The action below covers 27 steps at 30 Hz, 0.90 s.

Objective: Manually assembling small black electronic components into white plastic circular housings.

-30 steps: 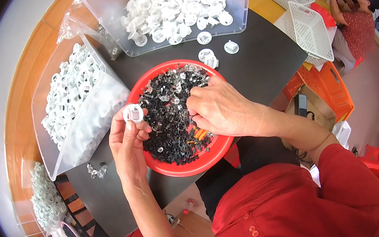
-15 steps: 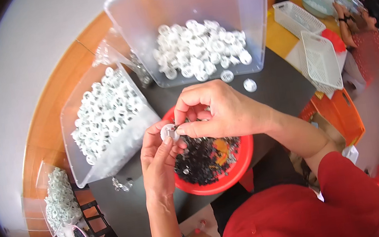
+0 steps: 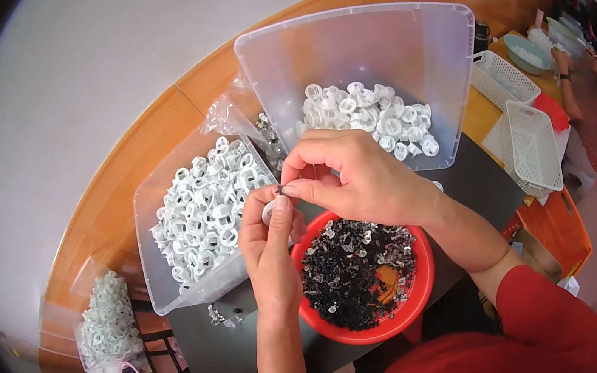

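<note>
Between its thumb and fingers, my left hand (image 3: 270, 244) grips a round white plastic part (image 3: 269, 211), seen nearly edge-on. My right hand (image 3: 347, 176) meets it at the upper edge, thumb and forefinger pinching a tiny dark piece (image 3: 281, 190) against the part. How far that piece sits in the part is hidden by the fingers. Below both hands stands a red basin (image 3: 425, 283) of small black and clear pieces (image 3: 348, 271), with something orange-yellow (image 3: 388, 283) among them.
A clear bin (image 3: 448, 112) of white round parts leans at the back; another bin (image 3: 156, 283) of white parts with dark centres stands left. Loose metal bits (image 3: 217, 316) lie on the dark table (image 3: 217, 369). White baskets (image 3: 533, 142) and an orange crate (image 3: 568, 232) are right, near another person (image 3: 593, 107).
My view has shifted, so the bins and basin appear lower and further right. The white part has turned from face-up to nearly edge-on, with both hands still together on it.
</note>
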{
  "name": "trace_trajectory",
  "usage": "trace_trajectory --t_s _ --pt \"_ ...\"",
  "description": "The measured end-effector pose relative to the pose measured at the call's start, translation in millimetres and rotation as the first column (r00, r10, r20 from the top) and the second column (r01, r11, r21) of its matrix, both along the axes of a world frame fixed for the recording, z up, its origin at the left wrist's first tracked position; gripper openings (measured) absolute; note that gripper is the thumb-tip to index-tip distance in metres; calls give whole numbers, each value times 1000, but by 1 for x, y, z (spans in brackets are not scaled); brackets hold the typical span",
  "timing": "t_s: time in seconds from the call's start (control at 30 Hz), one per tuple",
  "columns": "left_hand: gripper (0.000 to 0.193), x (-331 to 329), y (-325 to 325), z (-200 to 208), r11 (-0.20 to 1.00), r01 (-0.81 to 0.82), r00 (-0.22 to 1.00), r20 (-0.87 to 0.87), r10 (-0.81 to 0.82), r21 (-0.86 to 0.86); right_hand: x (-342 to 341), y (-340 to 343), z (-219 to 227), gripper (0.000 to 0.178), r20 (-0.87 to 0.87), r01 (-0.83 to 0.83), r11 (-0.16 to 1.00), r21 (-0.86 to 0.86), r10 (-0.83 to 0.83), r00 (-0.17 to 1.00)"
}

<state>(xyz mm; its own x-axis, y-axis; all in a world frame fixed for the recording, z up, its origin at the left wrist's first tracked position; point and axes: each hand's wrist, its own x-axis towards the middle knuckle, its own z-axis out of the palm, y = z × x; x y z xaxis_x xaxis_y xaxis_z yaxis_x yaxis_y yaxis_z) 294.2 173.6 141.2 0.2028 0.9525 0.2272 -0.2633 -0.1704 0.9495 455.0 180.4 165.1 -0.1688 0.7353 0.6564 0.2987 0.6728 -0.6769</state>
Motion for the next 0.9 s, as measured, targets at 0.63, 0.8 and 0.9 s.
trace_trajectory --t_s 0.63,0.8,0.9 --pt "10 0 7 0 997 -8 1000 -11 8 -75 7 10 -10 6 130 -57 988 143 38 991" --pt "12 -5 6 2 999 24 999 -36 -25 -38 7 8 -8 7 132 -93 986 141 74 988" --pt "12 -4 7 3 999 26 999 -27 -27 -33 6 8 -7 6 150 -84 985 151 62 987"
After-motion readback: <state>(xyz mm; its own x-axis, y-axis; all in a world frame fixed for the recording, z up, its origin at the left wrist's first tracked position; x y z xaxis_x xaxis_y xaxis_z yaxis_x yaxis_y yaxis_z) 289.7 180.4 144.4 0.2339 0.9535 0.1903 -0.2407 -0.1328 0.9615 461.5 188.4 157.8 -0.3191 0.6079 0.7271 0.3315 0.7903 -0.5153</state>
